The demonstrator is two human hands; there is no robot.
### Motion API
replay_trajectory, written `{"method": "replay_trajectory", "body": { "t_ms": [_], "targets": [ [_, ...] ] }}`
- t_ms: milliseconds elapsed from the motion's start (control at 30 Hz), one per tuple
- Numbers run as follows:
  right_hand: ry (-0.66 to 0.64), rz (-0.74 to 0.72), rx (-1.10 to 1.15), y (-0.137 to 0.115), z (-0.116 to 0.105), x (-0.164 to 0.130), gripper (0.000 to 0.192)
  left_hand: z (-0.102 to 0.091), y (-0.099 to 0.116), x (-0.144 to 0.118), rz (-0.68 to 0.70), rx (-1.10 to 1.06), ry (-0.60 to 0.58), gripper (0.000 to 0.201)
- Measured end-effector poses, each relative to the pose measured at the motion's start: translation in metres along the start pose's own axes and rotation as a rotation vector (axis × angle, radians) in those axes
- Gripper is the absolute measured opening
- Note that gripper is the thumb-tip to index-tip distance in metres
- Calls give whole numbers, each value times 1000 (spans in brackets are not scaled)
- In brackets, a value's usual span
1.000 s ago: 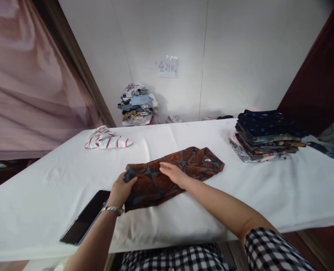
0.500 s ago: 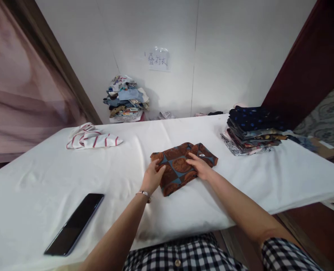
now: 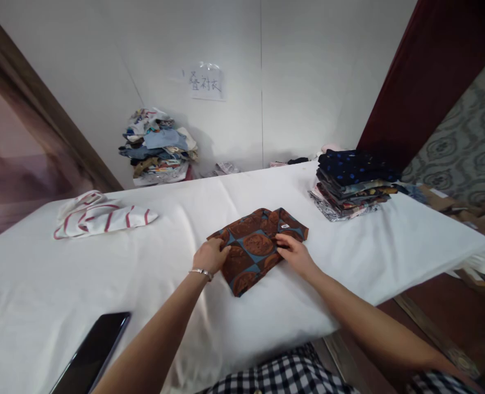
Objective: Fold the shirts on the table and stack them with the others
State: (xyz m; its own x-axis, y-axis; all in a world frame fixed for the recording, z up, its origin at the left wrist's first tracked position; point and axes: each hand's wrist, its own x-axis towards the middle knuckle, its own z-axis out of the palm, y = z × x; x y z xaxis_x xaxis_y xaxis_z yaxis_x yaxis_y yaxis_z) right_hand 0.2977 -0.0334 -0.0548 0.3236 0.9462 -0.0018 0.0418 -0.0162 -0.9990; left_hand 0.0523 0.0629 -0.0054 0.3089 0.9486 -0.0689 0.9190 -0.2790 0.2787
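The desk [image 3: 349,262] carries a shirt [image 3: 255,247] at centre, folded as 0.5 s ago, a stack [image 3: 349,183] at 2 o'clock. Both hands have shifted little: left hand [image 3: 210,255] and right hand [image 3: 294,253] pinch its edges. Phone [image 3: 90,353] now sits at 8 o'clock.

Shirt [image 3: 255,247] brown w/ blue diamonds; cloth [image 3: 103,219] white, red stripes.
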Motion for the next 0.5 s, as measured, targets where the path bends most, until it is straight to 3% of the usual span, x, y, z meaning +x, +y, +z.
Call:
{"method": "replay_trajectory", "body": {
  "t_ms": [100, 233, 400, 500],
  "targets": [
    [24, 191, 145, 0, -12, -32, 42, -7, 3, 4, 11, 153, -73, 30],
    [-49, 523, 315, -10, -13, -55, 36, -17, 3, 16, 34, 215, -136, 31],
    [-122, 689, 362, -28, -3, -45, 33, -20, 11, 64, 133, 60, -8, 47],
    [-163, 763, 381, -28, 6, -30, 32, -8, 24, 97, 181, -59, -111, 51]
  ]
}}
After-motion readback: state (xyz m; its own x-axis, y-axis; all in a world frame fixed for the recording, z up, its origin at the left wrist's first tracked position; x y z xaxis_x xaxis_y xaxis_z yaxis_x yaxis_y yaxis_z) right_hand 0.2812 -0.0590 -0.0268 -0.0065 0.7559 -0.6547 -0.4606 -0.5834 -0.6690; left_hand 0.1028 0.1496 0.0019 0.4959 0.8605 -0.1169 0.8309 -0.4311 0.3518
